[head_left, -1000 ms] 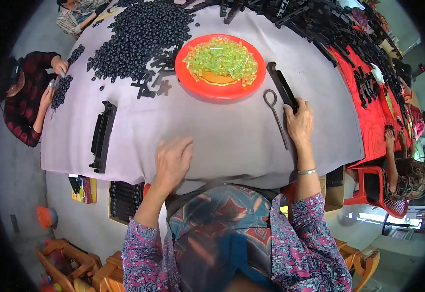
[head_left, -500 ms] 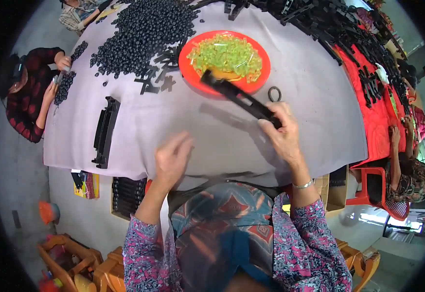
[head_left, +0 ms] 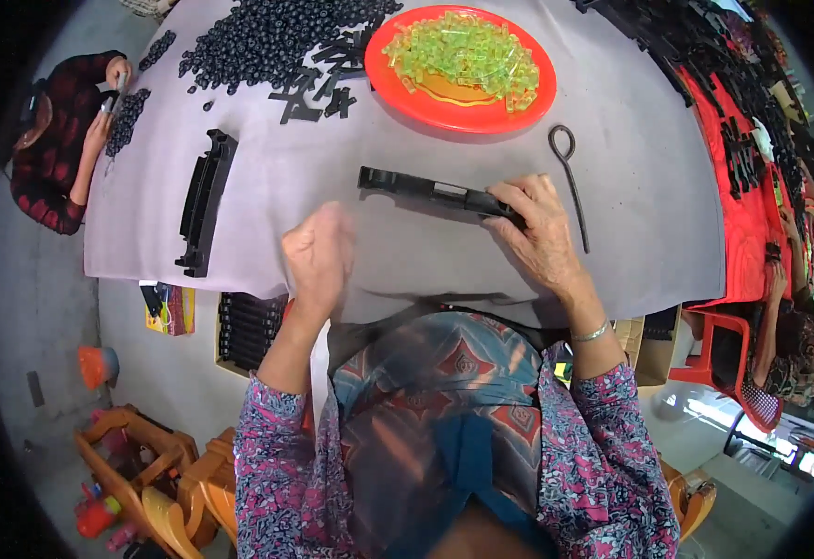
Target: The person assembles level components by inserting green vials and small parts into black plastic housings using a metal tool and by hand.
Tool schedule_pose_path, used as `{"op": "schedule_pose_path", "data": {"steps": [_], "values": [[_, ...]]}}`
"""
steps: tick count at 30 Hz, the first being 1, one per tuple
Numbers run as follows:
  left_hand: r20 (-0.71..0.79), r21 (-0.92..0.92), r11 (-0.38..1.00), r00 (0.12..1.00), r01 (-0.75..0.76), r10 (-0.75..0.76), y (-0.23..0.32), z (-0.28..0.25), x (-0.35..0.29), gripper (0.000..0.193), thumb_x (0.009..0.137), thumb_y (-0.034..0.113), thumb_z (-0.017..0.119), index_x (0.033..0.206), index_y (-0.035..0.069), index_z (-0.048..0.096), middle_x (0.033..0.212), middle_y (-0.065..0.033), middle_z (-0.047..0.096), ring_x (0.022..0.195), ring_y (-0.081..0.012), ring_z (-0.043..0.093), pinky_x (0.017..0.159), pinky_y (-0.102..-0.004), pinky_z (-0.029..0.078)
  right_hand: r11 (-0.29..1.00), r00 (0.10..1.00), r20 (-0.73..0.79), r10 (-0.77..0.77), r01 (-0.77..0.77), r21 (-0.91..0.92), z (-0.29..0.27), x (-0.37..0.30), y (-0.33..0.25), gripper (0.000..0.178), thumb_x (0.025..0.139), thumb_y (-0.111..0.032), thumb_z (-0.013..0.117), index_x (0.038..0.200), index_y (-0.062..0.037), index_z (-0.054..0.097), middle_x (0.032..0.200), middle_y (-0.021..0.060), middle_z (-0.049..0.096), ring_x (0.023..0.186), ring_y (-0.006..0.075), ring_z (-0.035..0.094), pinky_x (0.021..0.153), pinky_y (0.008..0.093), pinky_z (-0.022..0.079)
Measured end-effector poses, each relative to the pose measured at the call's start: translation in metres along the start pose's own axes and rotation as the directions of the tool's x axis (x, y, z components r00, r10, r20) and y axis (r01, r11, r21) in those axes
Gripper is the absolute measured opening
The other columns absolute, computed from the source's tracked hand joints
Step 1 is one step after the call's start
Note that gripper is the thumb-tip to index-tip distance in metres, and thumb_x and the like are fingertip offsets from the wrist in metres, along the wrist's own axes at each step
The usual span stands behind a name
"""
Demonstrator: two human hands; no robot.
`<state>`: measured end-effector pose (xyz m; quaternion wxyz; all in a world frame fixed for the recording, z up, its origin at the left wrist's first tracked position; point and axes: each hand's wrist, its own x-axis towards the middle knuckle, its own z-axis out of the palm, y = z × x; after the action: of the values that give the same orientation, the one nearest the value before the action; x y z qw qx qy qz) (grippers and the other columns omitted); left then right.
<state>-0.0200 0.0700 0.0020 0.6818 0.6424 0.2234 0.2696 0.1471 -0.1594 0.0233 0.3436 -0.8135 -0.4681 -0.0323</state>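
My right hand (head_left: pixel 539 233) grips one end of a long black plastic bar (head_left: pixel 412 184). The bar lies nearly level, pointing left across the front of the cloth, and has a small light window along its side. My left hand (head_left: pixel 318 256) is curled with the fingers folded in, slightly blurred, left of the bar and apart from it. Whatever it may hold is hidden. Beyond my hands stands a red plate (head_left: pixel 398 102) heaped with yellow-green clear plastic pieces (head_left: pixel 463 56). A dark rod with a looped end (head_left: pixel 570 182) lies right of my right hand.
A second long black plastic part (head_left: pixel 207 205) lies at the left. Behind it are flat black pieces (head_left: pixel 318 98) and a heap of small round black parts (head_left: pixel 267 42). Co-workers sit at the left and right. A red chair (head_left: pixel 719 354) and open boxes (head_left: pixel 244 321) stand below the table edge.
The black bar has swung from slanting over the plate to nearly level, closer to me. The looped rod now shows fully. My view has shifted; my left hand's fingers look more curled.
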Motion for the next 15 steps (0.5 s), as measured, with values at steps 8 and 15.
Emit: {"op": "schedule_pose_path", "data": {"steps": [8, 15], "values": [[-0.059, 0.062, 0.998, 0.998, -0.020, 0.023, 0.004, 0.008, 0.002, 0.041, 0.104, 0.022, 0.056, 0.067, 0.005, 0.058, 0.063, 0.0077, 0.050, 0.058, -0.0009, 0.040, 0.052, -0.0221, 0.031, 1.000, 1.000, -0.024, -0.009, 0.009, 0.008, 0.002, 0.001, 0.002, 0.035, 0.078, -0.009, 0.075, 0.111, -0.0048, 0.065, 0.101, 0.0115, 0.059, 0.096, 0.0322, 0.054, 0.085, 0.0424, 0.047], [0.043, 0.091, 0.990, 0.994, -0.108, 0.105, 0.007, 0.007, -0.001, 0.034, 0.100, 0.021, 0.061, 0.072, 0.002, 0.063, 0.061, 0.0063, 0.051, 0.056, -0.0021, 0.041, 0.050, -0.0228, 0.032, 0.995, 0.999, -0.003, 0.044, -0.044, 0.093, -0.002, 0.002, 0.003, 0.033, 0.075, -0.008, 0.076, 0.107, -0.0032, 0.066, 0.096, 0.0113, 0.059, 0.093, 0.0320, 0.055, 0.083, 0.0421, 0.047]]}}
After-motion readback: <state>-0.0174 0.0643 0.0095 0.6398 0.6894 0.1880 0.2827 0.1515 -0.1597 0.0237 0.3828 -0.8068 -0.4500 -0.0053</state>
